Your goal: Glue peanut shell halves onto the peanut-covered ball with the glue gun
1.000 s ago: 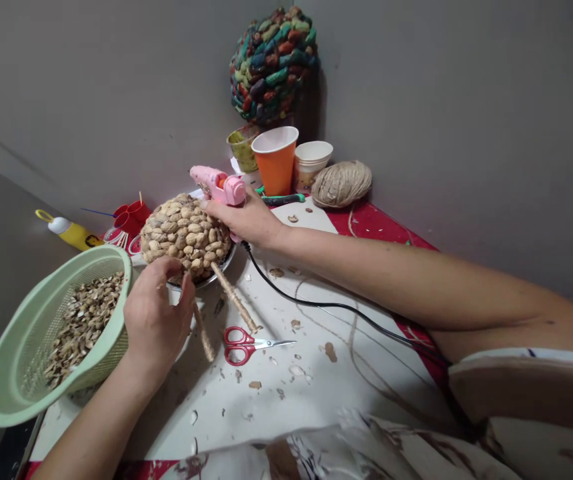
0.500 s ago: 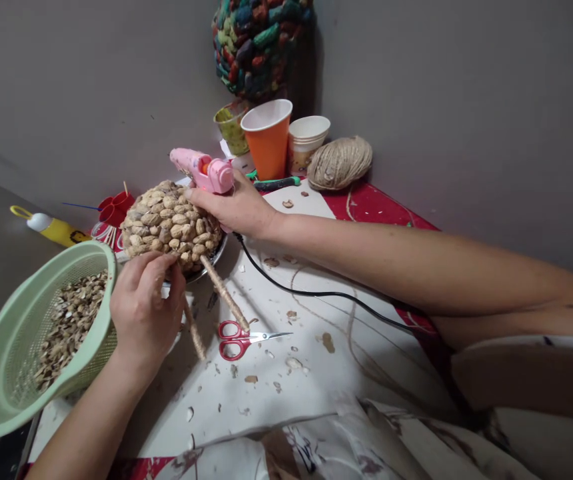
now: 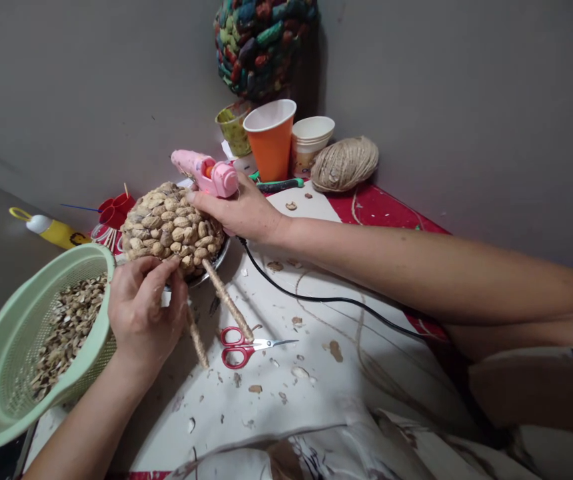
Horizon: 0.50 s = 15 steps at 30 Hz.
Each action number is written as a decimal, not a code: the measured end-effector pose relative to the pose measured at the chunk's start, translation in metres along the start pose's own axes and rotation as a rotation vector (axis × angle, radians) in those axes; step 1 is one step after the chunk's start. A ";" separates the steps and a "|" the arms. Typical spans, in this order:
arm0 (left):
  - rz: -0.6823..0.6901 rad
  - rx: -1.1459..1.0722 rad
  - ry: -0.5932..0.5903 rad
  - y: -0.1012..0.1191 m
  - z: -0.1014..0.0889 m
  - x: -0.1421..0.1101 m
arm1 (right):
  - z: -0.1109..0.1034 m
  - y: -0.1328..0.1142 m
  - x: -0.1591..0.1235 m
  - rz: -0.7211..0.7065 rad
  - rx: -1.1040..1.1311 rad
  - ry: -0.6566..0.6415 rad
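Observation:
My right hand [image 3: 254, 210] is wrapped around a pink hot glue gun [image 3: 224, 179], whose nozzle points left above a dome covered in peanut shells [image 3: 169, 223]. The thumb of that hand rests by the top of the shells. At the dome's near edge, my left hand [image 3: 146, 310] is closed in a pinch; whatever sits between its fingertips is too small to make out. Two twine-wrapped sticks [image 3: 229, 303] stick out from the dome toward me. Under the dome, part of a shiny plate rim [image 3: 221, 257] shows.
On the left stands a green basket [image 3: 104, 320] of peanut shells. Red-handled scissors [image 3: 239, 350] lie near the stick ends. The glue gun's black cord [image 3: 311, 299] crosses the table. Behind are an orange cup [image 3: 271, 150], paper cups [image 3: 311, 143] and a twine ball [image 3: 346, 163].
The left thumb and forefinger have shifted slightly at the dome's near edge, opening a small gap below them. The right hand and glue gun stay nearly still; the view has moved slightly.

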<state>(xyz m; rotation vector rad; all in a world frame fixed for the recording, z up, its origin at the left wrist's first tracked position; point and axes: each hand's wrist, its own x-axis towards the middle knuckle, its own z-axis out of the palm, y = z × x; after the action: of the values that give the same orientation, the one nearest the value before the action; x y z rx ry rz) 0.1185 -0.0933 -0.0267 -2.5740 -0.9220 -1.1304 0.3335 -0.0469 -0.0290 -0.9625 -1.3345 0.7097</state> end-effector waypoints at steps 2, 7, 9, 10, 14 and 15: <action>0.041 0.018 -0.017 -0.001 -0.002 -0.005 | 0.000 0.002 -0.001 0.003 0.007 0.004; 0.088 0.035 -0.033 -0.003 -0.005 -0.017 | 0.000 0.005 -0.003 -0.028 -0.014 -0.003; 0.108 0.038 -0.041 -0.003 -0.007 -0.020 | 0.001 0.006 -0.004 -0.021 -0.004 0.001; 0.121 0.044 -0.042 -0.002 -0.009 -0.021 | 0.001 0.006 -0.004 -0.015 0.009 0.007; 0.162 0.073 -0.002 0.004 -0.015 -0.023 | 0.001 0.007 -0.005 -0.003 0.053 -0.001; 0.147 0.070 0.048 0.006 -0.016 -0.023 | 0.001 0.007 -0.005 -0.002 0.055 -0.004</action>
<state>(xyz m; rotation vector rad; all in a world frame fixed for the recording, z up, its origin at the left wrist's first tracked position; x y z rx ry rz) 0.1004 -0.1147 -0.0315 -2.5003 -0.7345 -1.0945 0.3328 -0.0481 -0.0373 -0.9155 -1.3127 0.7435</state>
